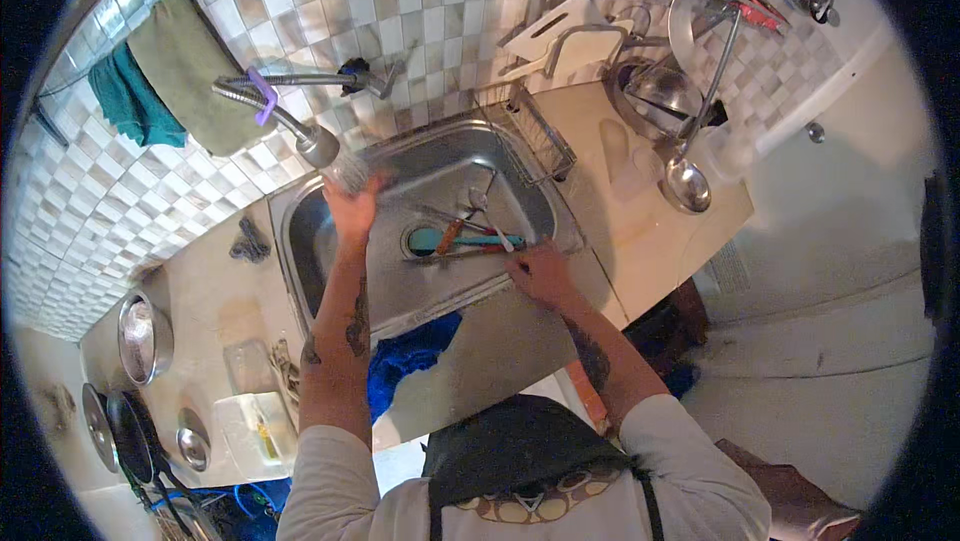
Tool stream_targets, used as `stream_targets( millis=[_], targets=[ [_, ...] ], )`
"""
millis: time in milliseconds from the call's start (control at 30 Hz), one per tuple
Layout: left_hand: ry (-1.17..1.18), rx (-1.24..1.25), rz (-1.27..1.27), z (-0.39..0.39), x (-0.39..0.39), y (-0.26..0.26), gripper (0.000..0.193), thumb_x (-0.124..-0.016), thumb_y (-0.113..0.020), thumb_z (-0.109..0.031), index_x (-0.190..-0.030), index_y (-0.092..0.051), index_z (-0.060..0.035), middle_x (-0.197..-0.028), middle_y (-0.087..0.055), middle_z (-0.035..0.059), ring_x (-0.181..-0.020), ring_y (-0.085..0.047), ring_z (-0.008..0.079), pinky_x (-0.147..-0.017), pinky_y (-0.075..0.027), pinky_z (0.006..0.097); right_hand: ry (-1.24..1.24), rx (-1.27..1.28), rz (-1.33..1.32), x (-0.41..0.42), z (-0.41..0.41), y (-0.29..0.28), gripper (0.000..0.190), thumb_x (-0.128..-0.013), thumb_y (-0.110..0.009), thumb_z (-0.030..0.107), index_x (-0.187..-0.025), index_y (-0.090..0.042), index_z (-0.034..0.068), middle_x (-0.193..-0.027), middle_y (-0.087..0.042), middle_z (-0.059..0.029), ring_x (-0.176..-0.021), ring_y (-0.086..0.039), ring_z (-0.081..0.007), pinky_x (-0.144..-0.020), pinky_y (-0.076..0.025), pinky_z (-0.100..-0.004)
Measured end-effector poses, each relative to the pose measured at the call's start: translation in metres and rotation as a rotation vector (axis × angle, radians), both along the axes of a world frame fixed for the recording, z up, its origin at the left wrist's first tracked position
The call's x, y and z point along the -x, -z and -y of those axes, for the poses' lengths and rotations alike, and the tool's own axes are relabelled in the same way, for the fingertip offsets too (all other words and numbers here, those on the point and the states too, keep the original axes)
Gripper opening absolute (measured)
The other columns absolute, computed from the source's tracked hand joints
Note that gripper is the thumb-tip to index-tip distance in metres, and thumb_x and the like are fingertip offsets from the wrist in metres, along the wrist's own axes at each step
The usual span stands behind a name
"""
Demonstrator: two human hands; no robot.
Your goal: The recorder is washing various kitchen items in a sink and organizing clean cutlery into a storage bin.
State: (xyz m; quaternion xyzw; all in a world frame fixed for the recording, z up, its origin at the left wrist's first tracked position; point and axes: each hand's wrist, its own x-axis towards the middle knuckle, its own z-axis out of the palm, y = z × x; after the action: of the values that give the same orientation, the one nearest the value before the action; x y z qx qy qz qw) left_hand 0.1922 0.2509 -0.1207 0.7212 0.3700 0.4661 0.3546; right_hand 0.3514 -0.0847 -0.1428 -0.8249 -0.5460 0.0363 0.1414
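Note:
Beneath the metal spray head (318,147) of the flexible faucet, my left hand (354,205) is raised over the left part of the stainless steel sink (352,271). A blurred, clear patch lies at its fingers; whether this is water or a clear vessel I cannot tell. My right hand (546,272) is curled at the sink's front right rim, close to a spoon (499,229). Its palm is hidden. In the basin, a turquoise utensil (480,241) and an orange-brown handle (449,236) lie by the drain, with another spoon (477,199) behind them.
A wire caddy (540,137) stands on the sink's right edge. Farther right are a ladle (685,184) and metal bowls (664,90). A blue cloth (411,357) drapes in front. To the left sit a steel bowl (144,337), a plastic container (256,428) and dark pans (129,432).

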Motion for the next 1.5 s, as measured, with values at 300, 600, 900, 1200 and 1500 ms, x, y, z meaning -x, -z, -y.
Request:
stream_targets(
  millis=[300, 600, 900, 1200, 1500],
  targets=[
    [0.278, 1.023, 1.062, 0.038, -0.006, -0.004, 0.041, -0.088, -0.053, -0.039, -0.113, -0.051, -0.0073, -0.101, -0.06, 0.0075, -0.086, -0.06, 0.0246, -0.069, -0.053, 0.0394, 0.113, -0.129, -0.206, -0.019, 0.008, 0.012, 0.029, -0.082, -0.062, 0.034, -0.086, -0.066, 0.006, -0.084, -0.064, -0.0172, -0.089, -0.059, -0.0372, -0.101, -0.037, -0.0483],
    [0.653, 0.949, -0.019, 0.151, -0.079, 0.031, 0.044, -0.089, -0.059, -0.04, -0.114, -0.055, -0.0044, -0.112, -0.058, 0.0105, -0.095, -0.06, 0.023, -0.07, -0.052, 0.0372, 0.02, -0.157, 0.061, -0.007, -0.042, -0.06, 0.087, -0.072, -0.071, 0.052, -0.135, -0.038, 0.003, -0.123, -0.053, -0.0239, -0.11, -0.055, -0.0402, -0.095, -0.044, -0.0449],
    [0.637, -0.229, -1.081, 0.125, -0.094, 0.146, 0.069, -0.084, -0.058, -0.032, -0.144, -0.032, -0.0085, -0.139, -0.036, 0.0297, -0.115, -0.051, 0.0423, -0.095, -0.044, 0.0452, 0.379, -0.141, -0.553, -0.042, 0.031, -0.066, 0.079, -0.074, -0.075, 0.046, -0.129, -0.04, 0.001, -0.12, -0.053, -0.0241, -0.111, -0.055, -0.0348, -0.097, -0.043, -0.0421],
    [0.448, -0.211, -0.577, 0.11, -0.03, 0.105, 0.061, -0.073, -0.059, 0.001, -0.132, -0.051, -0.0122, -0.117, -0.057, 0.0196, -0.108, -0.054, 0.0408, -0.09, -0.045, 0.0461, 0.394, -0.889, -0.299, -0.136, 0.165, -0.274, 0.06, -0.07, -0.084, 0.025, -0.115, -0.051, 0.004, -0.1, -0.055, -0.0043, -0.09, -0.052, -0.0135, -0.079, -0.045, -0.0288],
    [0.08, -0.269, -0.502, 0.12, 0.031, 0.026, 0.056, -0.078, -0.048, 0.008, -0.129, -0.054, -0.016, -0.118, -0.058, 0.0178, -0.103, -0.055, 0.0403, -0.087, -0.047, 0.0435, -0.094, -1.37, 0.536, -0.198, 0.137, -0.644, 0.073, -0.075, -0.079, 0.031, -0.131, -0.045, 0.0, -0.122, -0.054, -0.0201, -0.111, -0.054, -0.0253, -0.092, -0.045, -0.0338]
  ],
)
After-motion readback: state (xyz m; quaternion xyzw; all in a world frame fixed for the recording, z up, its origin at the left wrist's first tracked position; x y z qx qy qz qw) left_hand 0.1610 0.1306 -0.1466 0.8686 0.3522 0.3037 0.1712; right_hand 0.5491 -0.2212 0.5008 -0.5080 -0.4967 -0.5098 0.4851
